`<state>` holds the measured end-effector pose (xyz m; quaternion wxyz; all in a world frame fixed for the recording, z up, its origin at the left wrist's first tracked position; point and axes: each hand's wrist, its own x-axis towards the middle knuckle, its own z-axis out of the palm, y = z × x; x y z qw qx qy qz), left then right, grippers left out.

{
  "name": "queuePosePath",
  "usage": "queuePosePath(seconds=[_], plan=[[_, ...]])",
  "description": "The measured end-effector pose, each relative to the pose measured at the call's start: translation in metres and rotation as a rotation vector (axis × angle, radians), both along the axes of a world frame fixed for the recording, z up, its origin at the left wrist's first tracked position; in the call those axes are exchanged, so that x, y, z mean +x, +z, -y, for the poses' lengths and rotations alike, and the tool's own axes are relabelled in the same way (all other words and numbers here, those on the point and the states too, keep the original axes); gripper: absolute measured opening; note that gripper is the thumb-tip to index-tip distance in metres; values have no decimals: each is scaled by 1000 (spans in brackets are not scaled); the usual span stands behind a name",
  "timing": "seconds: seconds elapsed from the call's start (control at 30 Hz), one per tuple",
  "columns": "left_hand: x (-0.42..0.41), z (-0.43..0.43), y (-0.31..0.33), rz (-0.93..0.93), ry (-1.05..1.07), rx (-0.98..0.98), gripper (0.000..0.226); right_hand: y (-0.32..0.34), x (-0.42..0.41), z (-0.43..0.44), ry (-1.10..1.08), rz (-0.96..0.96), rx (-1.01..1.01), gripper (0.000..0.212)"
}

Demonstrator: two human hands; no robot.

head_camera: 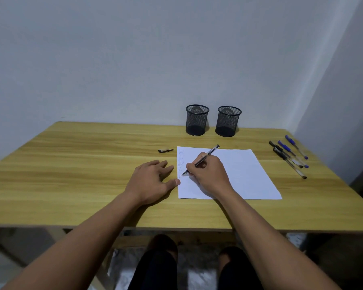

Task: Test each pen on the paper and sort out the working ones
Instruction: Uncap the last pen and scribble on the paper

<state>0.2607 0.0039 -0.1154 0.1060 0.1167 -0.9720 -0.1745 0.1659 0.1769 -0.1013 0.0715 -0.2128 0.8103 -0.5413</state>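
Note:
A white sheet of paper (243,172) lies on the wooden table (82,164), with faint scribbles down its left edge. My right hand (210,174) grips an uncapped black pen (208,155), its tip touching the paper near the left edge. My left hand (153,181) rests flat on the table, fingers spread, thumb at the paper's left edge. A black pen cap (165,151) lies on the table left of the paper. Several capped pens (289,155), black and blue, lie in a row to the right of the paper.
Two black mesh pen cups (197,120) (228,121) stand side by side at the back of the table against the wall, and no pens show in them. The wall corner rises close on the right. My knees show below the table's front edge.

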Motion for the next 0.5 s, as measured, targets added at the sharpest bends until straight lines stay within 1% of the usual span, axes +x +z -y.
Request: queuePosePath(seconds=[0.3, 0.5], plan=[[1, -1, 1, 7, -4, 4, 73, -3, -3, -1, -46, 1, -2, 15], [1, -1, 1, 11, -7, 1, 71, -3, -3, 0, -92, -29, -7, 18]])
